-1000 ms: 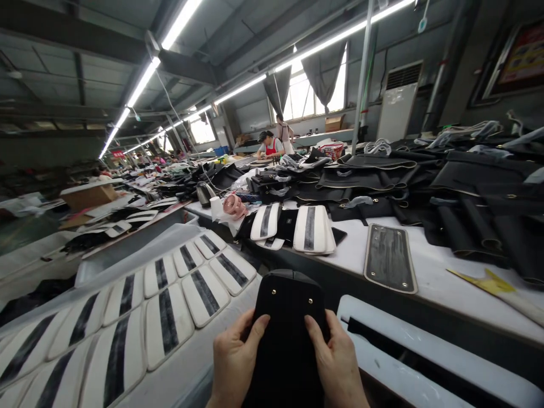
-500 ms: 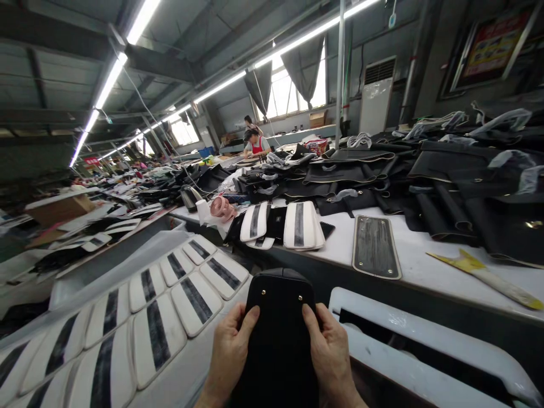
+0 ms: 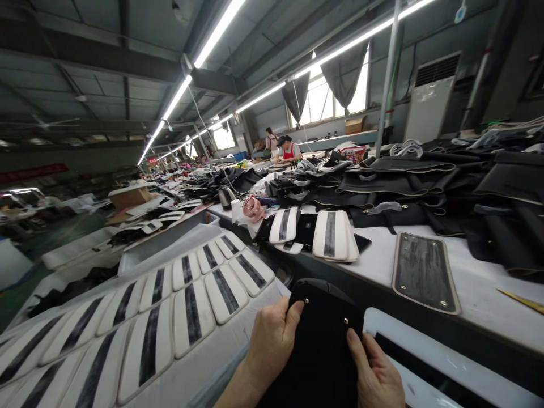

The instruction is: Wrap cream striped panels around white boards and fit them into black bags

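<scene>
Both of my hands hold a black bag panel [image 3: 321, 348] with small metal studs, low in the middle of the view. My left hand [image 3: 272, 340] grips its left edge, thumb laid on the front near the top corner. At the panel's right edge is my right hand [image 3: 376, 374], thumb pressed on the front below a stud. The fingers of both hands are hidden behind the panel.
Rows of white panels with dark stripes [image 3: 187, 300] lie on the surface to my left. A white table [image 3: 476, 283] on the right carries a grey studded base piece [image 3: 425, 272], striped pieces [image 3: 331, 235], a pink fan [image 3: 251, 207] and heaps of black bag parts [image 3: 446, 181]. Two people [image 3: 287, 148] work far back.
The camera has swung left, so the panel and my hands now sit further right in view. My left thumb has moved up towards the panel's top corner.
</scene>
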`<action>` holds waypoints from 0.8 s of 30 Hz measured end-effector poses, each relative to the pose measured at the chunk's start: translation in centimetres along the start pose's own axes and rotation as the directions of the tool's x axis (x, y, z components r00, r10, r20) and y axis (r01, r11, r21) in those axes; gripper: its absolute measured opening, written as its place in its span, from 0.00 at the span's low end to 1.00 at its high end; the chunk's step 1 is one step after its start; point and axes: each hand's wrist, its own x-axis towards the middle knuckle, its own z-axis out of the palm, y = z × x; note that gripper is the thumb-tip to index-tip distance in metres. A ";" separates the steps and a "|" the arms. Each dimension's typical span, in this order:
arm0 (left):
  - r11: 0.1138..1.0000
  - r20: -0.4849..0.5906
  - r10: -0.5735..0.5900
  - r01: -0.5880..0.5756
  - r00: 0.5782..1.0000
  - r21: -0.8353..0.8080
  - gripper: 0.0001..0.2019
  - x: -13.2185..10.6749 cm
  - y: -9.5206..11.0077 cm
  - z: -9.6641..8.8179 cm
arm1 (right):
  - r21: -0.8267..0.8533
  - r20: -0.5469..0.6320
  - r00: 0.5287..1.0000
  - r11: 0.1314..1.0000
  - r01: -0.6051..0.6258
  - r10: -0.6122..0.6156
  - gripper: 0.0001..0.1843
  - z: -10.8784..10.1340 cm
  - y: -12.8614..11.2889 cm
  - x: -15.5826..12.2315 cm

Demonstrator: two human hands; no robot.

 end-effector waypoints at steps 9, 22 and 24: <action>0.973 0.010 0.022 -0.019 1.000 -0.231 0.23 0.1 -1.7 1.1 | -0.074 -0.005 0.999 0.996 0.043 -0.043 0.25 -1.3 0.3 -0.2; 0.870 0.021 -0.094 0.092 0.995 -0.484 0.18 -4.1 -1.9 2.1 | -0.233 -0.038 0.999 0.973 0.004 -0.013 0.27 -2.5 0.5 0.1; 0.884 0.019 -0.099 0.097 0.995 -0.457 0.15 -4.1 -1.9 2.1 | -0.249 -0.050 0.998 0.968 0.012 -0.025 0.28 -2.2 0.5 0.0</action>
